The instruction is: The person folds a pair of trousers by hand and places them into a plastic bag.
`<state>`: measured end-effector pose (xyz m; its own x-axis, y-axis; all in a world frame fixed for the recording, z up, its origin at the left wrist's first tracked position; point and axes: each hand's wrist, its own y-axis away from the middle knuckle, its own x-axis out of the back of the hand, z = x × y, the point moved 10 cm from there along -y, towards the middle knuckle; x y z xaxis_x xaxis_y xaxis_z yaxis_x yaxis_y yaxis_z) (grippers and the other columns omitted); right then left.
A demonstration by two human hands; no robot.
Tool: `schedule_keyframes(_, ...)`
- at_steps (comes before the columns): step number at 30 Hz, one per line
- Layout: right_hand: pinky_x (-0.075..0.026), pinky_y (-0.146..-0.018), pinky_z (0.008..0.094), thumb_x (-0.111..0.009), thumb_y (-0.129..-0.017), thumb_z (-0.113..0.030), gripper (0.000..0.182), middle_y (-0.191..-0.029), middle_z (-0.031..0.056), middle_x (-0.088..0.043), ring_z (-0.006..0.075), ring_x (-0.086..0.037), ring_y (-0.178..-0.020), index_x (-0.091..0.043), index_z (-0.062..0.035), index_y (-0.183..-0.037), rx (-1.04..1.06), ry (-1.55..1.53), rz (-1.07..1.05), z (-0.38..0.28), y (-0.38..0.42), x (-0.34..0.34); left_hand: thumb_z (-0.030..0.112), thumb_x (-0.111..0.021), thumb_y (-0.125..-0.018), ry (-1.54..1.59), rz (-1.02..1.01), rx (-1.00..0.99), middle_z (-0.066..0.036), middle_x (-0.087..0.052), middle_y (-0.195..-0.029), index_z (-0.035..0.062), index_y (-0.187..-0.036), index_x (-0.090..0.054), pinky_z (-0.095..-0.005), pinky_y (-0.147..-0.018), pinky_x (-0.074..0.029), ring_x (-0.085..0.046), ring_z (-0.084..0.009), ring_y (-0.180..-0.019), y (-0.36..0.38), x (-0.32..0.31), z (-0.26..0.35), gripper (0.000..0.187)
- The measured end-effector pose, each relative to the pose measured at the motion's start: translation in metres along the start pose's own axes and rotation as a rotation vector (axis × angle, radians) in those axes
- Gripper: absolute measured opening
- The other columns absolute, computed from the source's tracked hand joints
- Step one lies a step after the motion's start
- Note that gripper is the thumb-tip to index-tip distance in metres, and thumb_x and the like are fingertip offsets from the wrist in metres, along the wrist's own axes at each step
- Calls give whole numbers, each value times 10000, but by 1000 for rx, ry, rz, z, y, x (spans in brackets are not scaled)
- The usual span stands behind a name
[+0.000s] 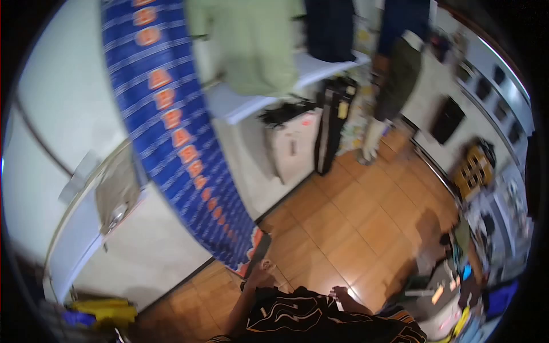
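Observation:
Low in the head view, my left hand [262, 273] is in front of my body, beside the lower end of a long blue banner [171, 134] with orange letters. Its fingers are loosely bent and apart, and nothing shows in them. To the right, over the tiled floor, is my right hand [339, 294], small and blurred, with its fingers partly curled. A small white patch shows just below it; whether the hand touches it is unclear. Between the hands lies the dark patterned shirt [297, 314] on my body.
A light green garment [249, 48] hangs above a white shelf [234, 108]. Dark trousers [331, 126] hang on the wall beyond. A clothed mannequin [394, 80] stands farther back. Piled clothes [443, 303] and a partly hidden person [466, 246] are at the lower right.

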<state>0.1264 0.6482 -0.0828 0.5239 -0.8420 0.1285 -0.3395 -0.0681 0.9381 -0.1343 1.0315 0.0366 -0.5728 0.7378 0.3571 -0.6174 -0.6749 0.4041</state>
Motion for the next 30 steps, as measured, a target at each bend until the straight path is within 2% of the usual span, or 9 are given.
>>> schedule_keyframes(2, -539, -531, 424, -582, -923, -120, 158, -838, 135, -681, 296, -684, -643, -640, -27, -1037, 116, -81, -29, 9, 8, 43, 365, -759, -866, -93, 62, -102, -192, -718, -1062, 18, -1150, -658, -382, -865, -548, -699, -290, -1001, -11, -26, 85, 459)
schedule_keyframes(8, -553, -617, 413, -539, -965, -173, 205, -907, 108, -694, 260, -695, -711, -636, -35, -1082, 172, -471, 254, 54, 55, 159, 367, -734, -905, -280, -423, -239, -173, -724, -1091, 0, -1190, -643, -375, -890, -548, -693, -278, -1042, -51, -196, 167, 474)
schedule_keyframes(14, -557, -656, 413, -522, -981, -176, 243, -966, 117, -701, 261, -707, -797, -613, -37, -1158, -2, -824, 398, 160, 91, 157, 305, -701, -953, -391, -856, -294, -122, -711, -1091, -34, -1251, -592, -337, -816, -565, -700, -229, -943, -75, -302, 164, 463)
schedule_keyframes(18, -545, -669, 428, -576, -936, -167, 256, -934, 168, -717, 250, -697, -823, -640, -5, -1124, -194, -971, 412, 229, 85, 102, 277, -691, -956, -341, -783, 169, -78, -708, -952, 12, -1136, -651, -310, -666, -557, -689, -193, -834, -120, -298, 109, 323)
schedule_keyframes(21, -540, -655, 420, -584, -931, -176, 243, -924, 163, -715, 241, -689, -810, -653, -11, -1096, -219, -988, 460, 214, 93, 105, 201, -644, -969, -312, -737, 379, -67, -691, -906, 24, -1015, -655, -317, -612, -541, -673, -208, -766, -159, -282, 37, 183)
schedule_keyframes(22, -537, -648, 416, -587, -929, -180, 237, -918, 160, -715, 237, -685, -803, -660, -14, -1081, -227, -980, 476, 207, 94, 108, 171, -579, -977, -659, -1047, 59, -50, -665, -840, 52, -908, -636, -330, -546, -517, -652, -216, -702, -151, -283, 57, 149)
schedule_keyframes(26, -525, -619, 400, -603, -920, -198, 217, -898, 148, -712, 220, -670, -777, -687, -26, -1025, -261, -931, 515, 168, 93, 118, 175, -571, -976, -723, -1008, 109, -49, -660, -826, 57, -903, -637, -332, -533, -508, -644, -218, -687, -210, -292, 76, 153)
schedule_keyframes(27, -522, -612, 397, -607, -918, -202, 214, -892, 145, -712, 216, -666, -770, -693, -29, -1011, -264, -916, 525, 153, 92, 126, 176, -568, -976, -735, -986, 122, -48, -658, -821, 59, -902, -637, -332, -529, -505, -641, -218, -682, -184, -390, 75, 155)
schedule_keyframes(30, -514, -591, 385, -619, -912, -215, 208, -877, 136, -710, 203, -654, -750, -714, -39, -969, -273, -873, 554, 117, 79, 147, 179, -560, -976, -771, -920, 160, -47, -652, -807, 64, -897, -638, -335, -517, -496, -634, -220, -667, -212, -399, 127, 160)
